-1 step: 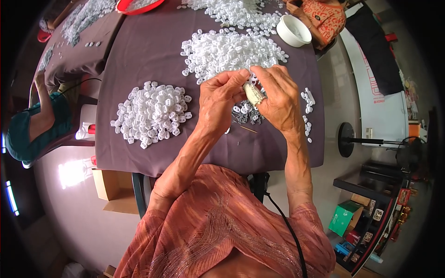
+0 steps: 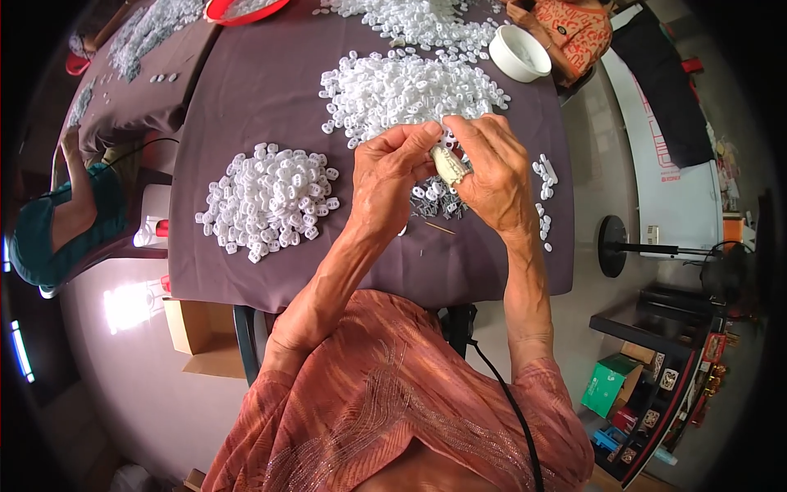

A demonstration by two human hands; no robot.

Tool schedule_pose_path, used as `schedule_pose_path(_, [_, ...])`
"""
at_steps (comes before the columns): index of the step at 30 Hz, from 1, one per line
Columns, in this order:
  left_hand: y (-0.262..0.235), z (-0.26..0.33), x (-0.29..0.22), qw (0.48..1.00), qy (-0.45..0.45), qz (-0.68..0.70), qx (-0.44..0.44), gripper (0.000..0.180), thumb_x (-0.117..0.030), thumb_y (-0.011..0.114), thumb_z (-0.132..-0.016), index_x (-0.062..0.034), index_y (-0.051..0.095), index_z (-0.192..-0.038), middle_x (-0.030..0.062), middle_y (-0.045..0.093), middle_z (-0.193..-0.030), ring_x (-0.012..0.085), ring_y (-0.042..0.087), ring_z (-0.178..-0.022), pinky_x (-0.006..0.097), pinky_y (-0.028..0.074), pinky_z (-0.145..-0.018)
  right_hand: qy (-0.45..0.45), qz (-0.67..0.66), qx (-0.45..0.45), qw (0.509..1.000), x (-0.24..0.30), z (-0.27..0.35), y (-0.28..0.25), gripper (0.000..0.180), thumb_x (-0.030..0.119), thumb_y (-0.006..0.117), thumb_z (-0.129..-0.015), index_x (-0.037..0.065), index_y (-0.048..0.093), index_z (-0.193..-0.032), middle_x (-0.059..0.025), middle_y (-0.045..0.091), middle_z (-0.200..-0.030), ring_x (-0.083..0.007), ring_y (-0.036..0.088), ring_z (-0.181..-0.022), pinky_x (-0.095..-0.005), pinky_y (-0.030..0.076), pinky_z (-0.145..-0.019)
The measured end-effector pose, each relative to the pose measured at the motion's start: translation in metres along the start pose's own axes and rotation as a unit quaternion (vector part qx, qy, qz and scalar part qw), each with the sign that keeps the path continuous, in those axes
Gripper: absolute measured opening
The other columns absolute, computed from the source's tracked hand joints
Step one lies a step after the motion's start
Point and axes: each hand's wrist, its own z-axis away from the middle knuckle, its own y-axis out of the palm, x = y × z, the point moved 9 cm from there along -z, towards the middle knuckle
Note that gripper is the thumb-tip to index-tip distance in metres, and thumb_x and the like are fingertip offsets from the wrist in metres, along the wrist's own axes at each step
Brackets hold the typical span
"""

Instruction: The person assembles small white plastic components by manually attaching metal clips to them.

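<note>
White plastic piece pinched between left hand and right hand, frame centre; white bowl upper right, contents unseen.

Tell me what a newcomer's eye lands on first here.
The left hand and right hand meet at the middle of the purple-brown tablecloth, pinching a small white plastic piece between their fingertips; the right thumb wears a cream wrap. Heaps flank them: a rounded pile of small white plastic pieces to the left and a wider white heap just beyond. A white round bowl sits at the far right edge.
</note>
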Motion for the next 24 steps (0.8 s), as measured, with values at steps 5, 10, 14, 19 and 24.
schedule_pose_path(5, [0.002,0.001,0.001,1.0,0.003,0.003,0.0,0.022,-0.02,0.066,-0.078,0.0014,0.061,-0.081,0.0017,0.056,-0.07,0.0077,0.052,-0.062,0.023,0.048,-0.062,0.007,-0.012,0.003,1.0,-0.004,0.002,0.0,0.037,0.0,0.068,-0.06,0.0,0.056,-0.095,-0.0095,0.057,-0.081,-0.0265,0.055,-0.072,-0.0333,0.047,-0.062])
schedule_pose_path(10, [0.001,0.001,0.002,1.0,0.002,-0.013,0.003,0.022,-0.02,0.066,-0.078,0.0015,0.061,-0.081,0.0017,0.056,-0.07,0.0073,0.052,-0.063,0.023,0.048,-0.062,-0.001,0.003,0.011,1.0,-0.005,0.002,-0.001,0.036,0.002,0.069,-0.061,0.0,0.056,-0.094,-0.0105,0.059,-0.084,-0.027,0.057,-0.076,-0.0336,0.048,-0.064])
schedule_pose_path(14, [0.001,0.0,0.005,1.0,-0.001,-0.011,0.01,0.024,-0.021,0.067,-0.077,0.0018,0.061,-0.082,0.0029,0.057,-0.071,0.0085,0.054,-0.064,0.024,0.048,-0.062,-0.009,-0.003,0.016,1.0,-0.007,0.005,0.001,0.035,0.002,0.07,-0.061,-0.001,0.056,-0.093,-0.0106,0.059,-0.083,-0.0269,0.057,-0.074,-0.0337,0.047,-0.063])
schedule_pose_path(19, [0.001,0.0,0.01,1.0,-0.009,-0.001,0.017,0.024,-0.02,0.066,-0.077,0.0022,0.061,-0.083,0.0037,0.058,-0.072,0.0101,0.056,-0.065,0.025,0.049,-0.063,-0.026,-0.021,0.019,0.999,-0.011,0.009,0.003,0.032,0.002,0.069,-0.062,-0.001,0.055,-0.091,-0.0103,0.057,-0.077,-0.0257,0.054,-0.066,-0.034,0.045,-0.057])
schedule_pose_path(24, [0.004,0.0,0.015,0.999,-0.031,0.013,0.02,0.024,-0.018,0.064,-0.079,0.0044,0.06,-0.085,0.0061,0.058,-0.074,0.0126,0.057,-0.067,0.028,0.05,-0.066,-0.045,-0.03,0.006,0.999,-0.011,0.01,0.001,0.031,0.0,0.067,-0.062,-0.002,0.055,-0.091,-0.0099,0.054,-0.072,-0.0247,0.052,-0.062,-0.0331,0.044,-0.054])
